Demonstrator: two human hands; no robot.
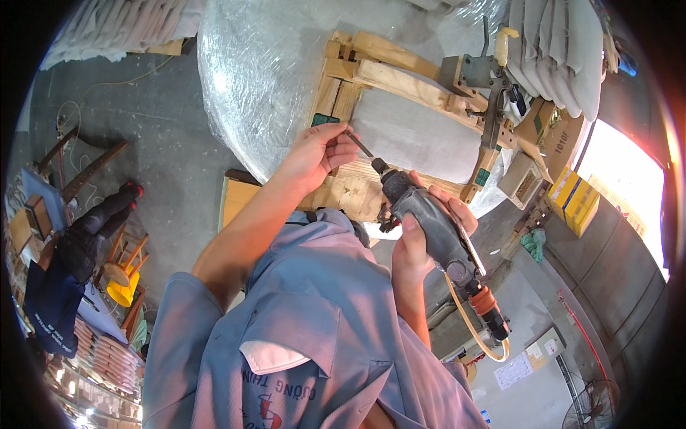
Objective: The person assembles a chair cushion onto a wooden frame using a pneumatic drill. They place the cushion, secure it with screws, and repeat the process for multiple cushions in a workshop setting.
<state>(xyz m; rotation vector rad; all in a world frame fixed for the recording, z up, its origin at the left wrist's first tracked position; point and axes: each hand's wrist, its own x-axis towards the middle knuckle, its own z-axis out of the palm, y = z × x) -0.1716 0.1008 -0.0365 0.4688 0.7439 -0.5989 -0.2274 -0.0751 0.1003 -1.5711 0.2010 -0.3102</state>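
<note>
Pneumatic screwdriver (429, 222), grey, worn, orange hose coupling.
Right hand (418, 247) grips its body; left hand (318, 154) pinches the bit (359, 145). Wooden frame (386, 79) lies just beyond.

The bit (361, 146) ends inside the left hand (318, 154), its tip hidden by the fingertips. The right hand (421, 243) covers the far side of the air tool (429, 225). The hose (479, 332) blurs toward five o'clock. At nine o'clock a dark glove (96, 229) lies too blurred to read.
</note>
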